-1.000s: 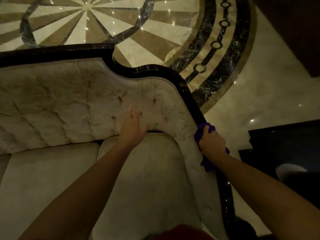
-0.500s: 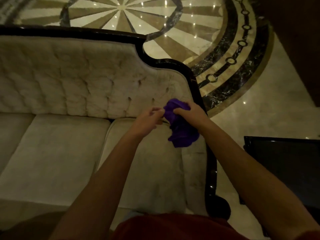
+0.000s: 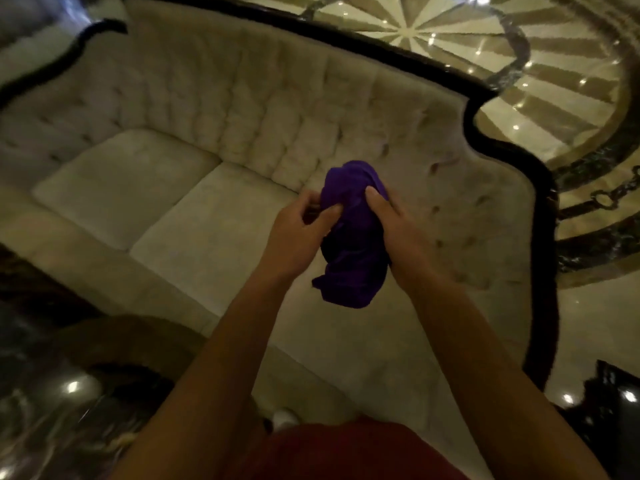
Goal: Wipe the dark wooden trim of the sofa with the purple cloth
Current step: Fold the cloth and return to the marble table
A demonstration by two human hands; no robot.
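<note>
- At the far left, the dark wooden trim (image 3: 62, 65) rises in a curve along the top edge of the sofa (image 3: 207, 109), a cream piece with a button-tufted back.
- Two pale seat cushions (image 3: 121, 181) lie side by side below the tufted back, the left one blurred.
- The left hand (image 3: 298, 233) is held up in front of the right-hand cushion, its fingers (image 3: 327, 214) curled together and pinching a fold at the left side of the purple cloth (image 3: 349, 244).
- The cloth is bunched into a loose wad between the two hands, in the air above the seat and apart from the trim; its lower end hangs free beneath the wrists.
- The right hand (image 3: 394, 230) grips the cloth from the right, its fingers (image 3: 375, 199) pressed into the upper part of the wad and clamped on it.
- Right of the hands, the trim runs down the sofa's arm in a wavy black line, well apart from the cloth.
- Beyond the trim lies a polished marble floor (image 3: 519, 64) with a radial inlay of pale and tan rays, dotted with bright reflections.
- At the bottom edge a dark red garment (image 3: 346, 452) shows.
</note>
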